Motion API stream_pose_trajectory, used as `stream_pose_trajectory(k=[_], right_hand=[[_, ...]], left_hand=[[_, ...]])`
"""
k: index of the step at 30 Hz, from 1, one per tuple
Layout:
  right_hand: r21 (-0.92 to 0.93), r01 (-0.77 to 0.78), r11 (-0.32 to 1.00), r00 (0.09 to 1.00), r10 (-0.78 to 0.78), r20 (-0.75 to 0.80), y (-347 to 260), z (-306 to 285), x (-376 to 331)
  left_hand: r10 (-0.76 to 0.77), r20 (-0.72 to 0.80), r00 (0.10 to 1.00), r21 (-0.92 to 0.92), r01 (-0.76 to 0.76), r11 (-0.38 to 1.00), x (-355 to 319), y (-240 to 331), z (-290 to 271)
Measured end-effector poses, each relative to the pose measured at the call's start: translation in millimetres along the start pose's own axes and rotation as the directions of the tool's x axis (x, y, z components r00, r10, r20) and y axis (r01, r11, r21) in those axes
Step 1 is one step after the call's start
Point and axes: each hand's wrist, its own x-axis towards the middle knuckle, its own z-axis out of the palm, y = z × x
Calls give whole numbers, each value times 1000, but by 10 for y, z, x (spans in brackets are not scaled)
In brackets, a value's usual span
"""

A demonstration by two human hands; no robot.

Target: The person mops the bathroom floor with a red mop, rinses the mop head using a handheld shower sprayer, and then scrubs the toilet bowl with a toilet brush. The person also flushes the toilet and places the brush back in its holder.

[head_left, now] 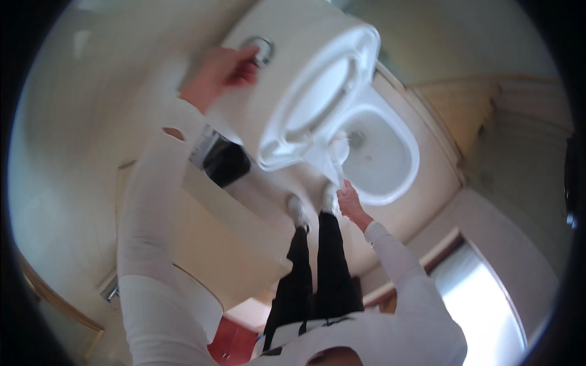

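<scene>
Lid (321, 93) is up; right hand (350, 202) grips white brush (339, 152), head at left edge of toilet bowl (414, 157) — not yet put away. Left hand (224, 72) curls at flush button (263, 49) — whether pressing, cannot tell.

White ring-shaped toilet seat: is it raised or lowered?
Raised: the white ring-shaped toilet seat stands up in front of the white tank, leaving the white oval bowl uncovered.

A black bin (227, 164) and red object (234, 343) show.
</scene>
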Motion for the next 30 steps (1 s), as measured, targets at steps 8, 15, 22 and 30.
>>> stream_pose_trajectory(k=[8, 15, 22, 30], right_hand=[[-825, 152, 545, 978, -203, 46, 593, -1116, -4], [-669, -60, 741, 986, -59, -153, 273, -608, 960], [-311, -36, 950, 999, 24, -43, 191, -654, 1381], [-544, 40, 838, 995, 15, 96, 346, -337, -161]], left_hand=[[-120, 39, 992, 413, 93, 906, 121, 177, -157], [-18, 35, 999, 442, 1, 897, 106, 188, -102], [26, -38, 999, 458, -6, 889, 127, 244, -115], [-29, -29, 999, 442, 39, 896, 83, 259, -59]])
